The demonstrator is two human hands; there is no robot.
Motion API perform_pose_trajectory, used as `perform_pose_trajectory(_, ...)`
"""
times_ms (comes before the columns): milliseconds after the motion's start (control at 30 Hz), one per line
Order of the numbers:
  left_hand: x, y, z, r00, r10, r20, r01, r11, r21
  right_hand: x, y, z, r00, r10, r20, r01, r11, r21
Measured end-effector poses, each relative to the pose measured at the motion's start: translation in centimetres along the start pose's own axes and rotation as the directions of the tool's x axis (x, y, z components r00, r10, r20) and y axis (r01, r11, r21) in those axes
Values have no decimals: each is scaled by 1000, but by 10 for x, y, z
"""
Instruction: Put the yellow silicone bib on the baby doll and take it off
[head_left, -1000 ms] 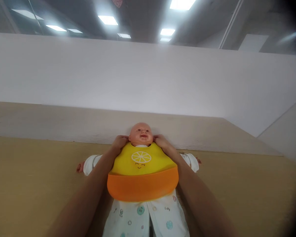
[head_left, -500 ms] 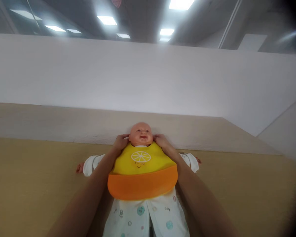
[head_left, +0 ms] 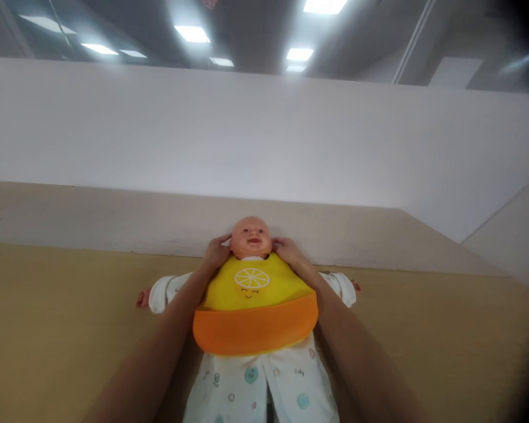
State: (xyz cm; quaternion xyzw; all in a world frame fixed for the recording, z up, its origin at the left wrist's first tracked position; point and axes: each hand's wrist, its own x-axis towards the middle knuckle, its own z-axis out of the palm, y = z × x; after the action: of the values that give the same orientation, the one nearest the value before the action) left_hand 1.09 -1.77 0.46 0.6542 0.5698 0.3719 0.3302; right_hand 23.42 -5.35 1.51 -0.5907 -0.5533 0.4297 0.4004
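A baby doll (head_left: 251, 236) lies on its back on a tan table (head_left: 48, 329), dressed in a white patterned suit (head_left: 286, 385). A yellow bib with an orange pocket (head_left: 253, 305) covers its chest. My left hand (head_left: 216, 252) is at the doll's neck on the left side, fingers curled round the bib's strap end. My right hand (head_left: 287, 251) is at the neck on the right side, fingers likewise curled on the other strap end. The fingertips are hidden behind the doll's head.
A white wall (head_left: 264, 135) rises behind the table's far edge. The doll's arms spread to both sides, small hands at the left hand (head_left: 141, 299) and right hand (head_left: 356, 286). Ceiling lights glow above.
Both hands have shifted slightly upward and closer behind the doll's head; the bib and doll have hardly moved.
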Motion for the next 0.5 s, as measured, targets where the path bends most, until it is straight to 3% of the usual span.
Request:
perform_pose_trajectory(267,5,-1,-2,999,-41,-6,41,996,75,-11,-10,-2,996,-56,62,57,998,-18)
perform_pose_trajectory(500,9,-9,-3,997,-65,36,66,997,-35,-17,-11,-3,999,-24,24,25,999,-30)
